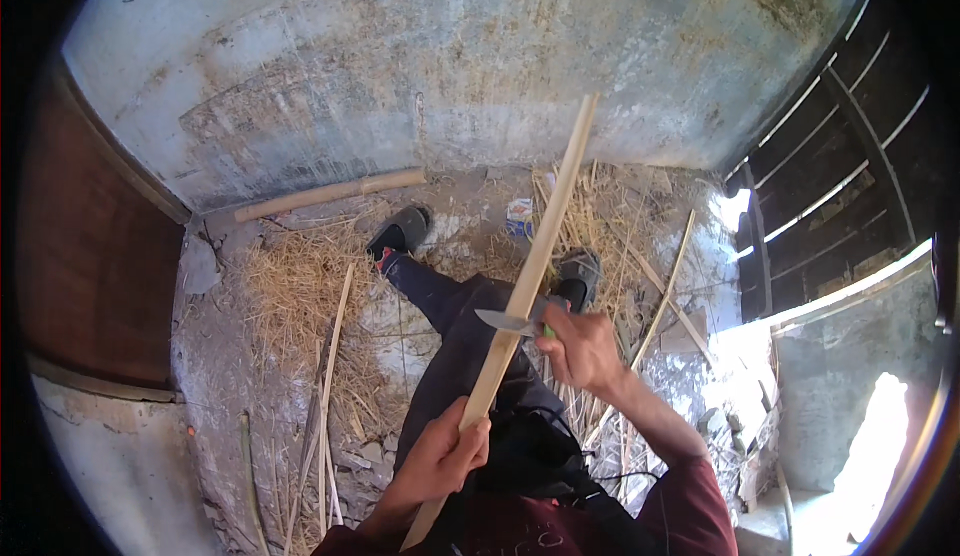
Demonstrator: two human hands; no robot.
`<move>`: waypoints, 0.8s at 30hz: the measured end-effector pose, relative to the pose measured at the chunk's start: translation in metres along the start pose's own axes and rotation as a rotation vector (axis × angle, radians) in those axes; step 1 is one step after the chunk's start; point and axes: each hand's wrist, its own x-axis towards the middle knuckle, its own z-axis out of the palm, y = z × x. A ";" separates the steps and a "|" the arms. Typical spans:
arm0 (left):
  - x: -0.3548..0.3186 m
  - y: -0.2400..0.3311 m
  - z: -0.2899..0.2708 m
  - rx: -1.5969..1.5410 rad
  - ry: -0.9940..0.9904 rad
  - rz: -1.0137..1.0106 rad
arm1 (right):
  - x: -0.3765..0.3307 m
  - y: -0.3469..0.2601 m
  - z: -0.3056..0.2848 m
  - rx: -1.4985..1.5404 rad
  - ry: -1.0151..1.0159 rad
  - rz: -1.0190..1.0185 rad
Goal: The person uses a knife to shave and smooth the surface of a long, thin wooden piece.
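Note:
A long, pale strip of split bamboo [551, 218] slants across my lap, its far end up toward the wall and its near end by my waist. My left hand [440, 456] is closed around its lower part. In my right hand [582, 349] is a knife [507, 322], its green handle mostly hidden by my fingers. The blade lies across the bamboo strip about midway along, pointing left. Whether the edge has bitten into the strip, I cannot tell.
Straw-like shavings [305, 281] cover the floor on the left. A bamboo pole [330, 194] lies along the wall [420, 66]. Thin strips [664, 291] lie at the right, and a small blue-and-white box [519, 218] is beyond my feet. A dark slatted panel [830, 166] stands at right.

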 end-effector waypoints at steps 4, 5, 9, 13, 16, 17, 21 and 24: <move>-0.005 0.004 0.001 0.034 -0.036 -0.032 | 0.008 0.004 -0.007 0.008 0.030 -0.095; -0.005 0.005 0.001 0.007 -0.015 -0.036 | 0.006 0.004 -0.005 0.007 0.028 -0.095; -0.006 0.001 0.000 0.006 -0.007 -0.015 | 0.007 0.001 -0.008 -0.030 -0.014 -0.095; -0.005 0.004 0.000 0.016 -0.002 0.016 | 0.011 0.008 -0.006 -0.076 0.011 -0.111; -0.006 0.009 0.003 0.010 0.004 -0.009 | 0.007 -0.005 -0.005 -0.030 -0.023 -0.190; -0.006 0.010 0.003 0.014 0.006 -0.013 | 0.009 -0.004 -0.010 -0.055 -0.036 -0.190; -0.002 0.009 0.001 -0.002 0.013 -0.035 | 0.014 0.005 -0.001 -0.058 0.028 -0.081; -0.004 0.003 0.000 0.003 0.017 0.002 | 0.012 -0.008 -0.008 -0.082 -0.010 -0.125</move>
